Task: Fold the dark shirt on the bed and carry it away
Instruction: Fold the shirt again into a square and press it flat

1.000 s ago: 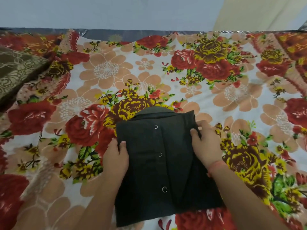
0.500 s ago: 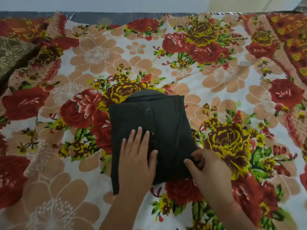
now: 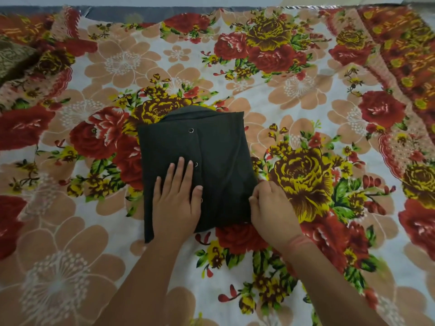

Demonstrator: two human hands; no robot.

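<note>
head view: only view, looking down at the bed (image 3: pixel 329 95)
dark shirt (image 3: pixel 211 147): lying at frame centre as a compact folded rectangle on the floral bedspread (image 3: pixel 117 64), collar end at 12 o'clock, snap placket facing up
left hand (image 3: pixel 175 203): pressing flat on the shirt's 7 o'clock part, palm down
left fingers (image 3: pixel 180 168): spread open, gripping nothing, tips pointing to 12 o'clock beside the snaps
right hand (image 3: pixel 274 208): sitting at the shirt's 4 o'clock corner, touching the edge
right fingers (image 3: pixel 255 200): curled closed, looking like they are pinching the shirt's edge; actual pinch point is hidden
step: folding looks nearly finished; hands seem to be flattening and tidying the last fold
next move: probably calling for both hands sliding under opposite sides so the bundle is lifting without unfolding, then carrying it off the bed
risk: loose layers at 6 o'clock could be slipping open
other: patterned brown cloth (image 3: pixel 11 57) lying at 10 o'clock, well apart
</note>
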